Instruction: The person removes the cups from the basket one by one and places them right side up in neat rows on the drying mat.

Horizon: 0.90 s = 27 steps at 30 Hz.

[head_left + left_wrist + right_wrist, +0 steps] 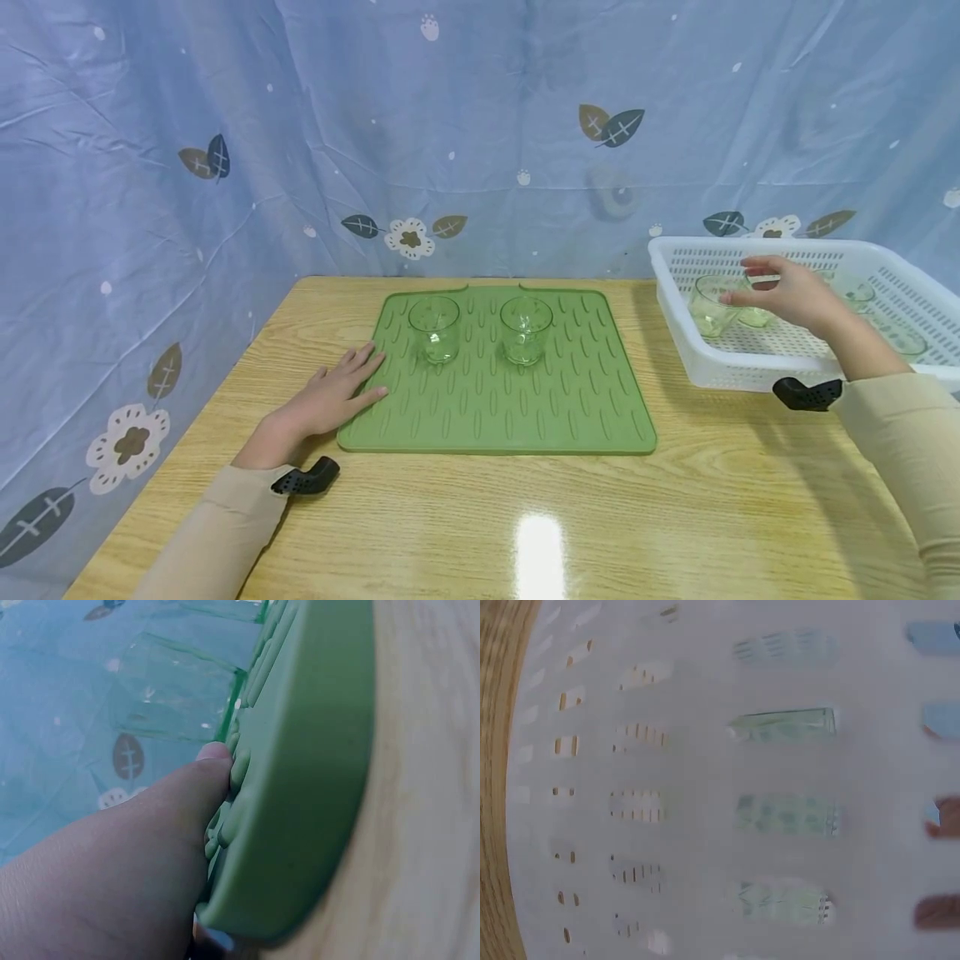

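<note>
My left hand [330, 397] rests with fingers spread on the left edge of a green ridged drying mat [480, 417]; in the left wrist view the thumb [216, 752] lies over the mat's rim. Two clear green-tinted glasses stand on the mat, a left glass [436, 329] and a right glass [527, 331]. My right hand [798, 293] reaches into a white perforated basket [738, 358], thumb and fingers apart. Its thumb overlaps the rim of a glass [708, 315], and a second glass [756, 317] is partly hidden below the hand.
More glasses are in the basket's right part, among them a glass [903, 337] lying tilted. The basket wall [697, 787] fills the right wrist view. Behind the wooden table [420, 517] hangs a blue patterned curtain [480, 125].
</note>
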{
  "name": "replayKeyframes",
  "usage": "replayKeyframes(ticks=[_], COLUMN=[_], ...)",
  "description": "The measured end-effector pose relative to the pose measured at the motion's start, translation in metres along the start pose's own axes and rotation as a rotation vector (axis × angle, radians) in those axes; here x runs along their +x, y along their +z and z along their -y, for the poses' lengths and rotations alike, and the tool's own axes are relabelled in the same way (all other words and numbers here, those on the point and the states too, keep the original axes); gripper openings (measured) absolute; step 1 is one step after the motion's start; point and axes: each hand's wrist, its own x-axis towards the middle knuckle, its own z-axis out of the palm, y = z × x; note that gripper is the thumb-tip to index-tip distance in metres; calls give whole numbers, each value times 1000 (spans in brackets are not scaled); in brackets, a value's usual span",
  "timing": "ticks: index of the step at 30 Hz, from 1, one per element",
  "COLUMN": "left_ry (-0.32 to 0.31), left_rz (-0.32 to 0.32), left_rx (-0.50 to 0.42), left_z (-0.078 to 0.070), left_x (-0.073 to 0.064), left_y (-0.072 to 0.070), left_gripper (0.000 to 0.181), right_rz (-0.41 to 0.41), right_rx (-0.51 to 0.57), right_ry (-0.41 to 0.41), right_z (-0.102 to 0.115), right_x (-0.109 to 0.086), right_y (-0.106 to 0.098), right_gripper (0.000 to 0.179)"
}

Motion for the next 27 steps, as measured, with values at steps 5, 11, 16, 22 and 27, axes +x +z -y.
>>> replayKeyframes(ticks=[5,11,16,22,27], left_ry=[2,2,2,-4,-4], left_rz=[1,3,5,8,2], left_rx=[0,1,1,-2,-2], left_z=[-1,-1,-1,-2,-3], left_x=[0,0,0,0,-1], left_y=[0,0,-1,-2,-1], left_gripper=[76,76,77,76,77], right_rz=[34,49,90,110,110], right_rx=[-20,-72,-48,-31,-47], right_ry=[-22,-43,-31,-35,-49], right_z=[-2,-5,-8,-9,-9], right_x=[2,4,5,7,8], right_y=[5,12,16,17,18], right_gripper=[96,101,109,108,106])
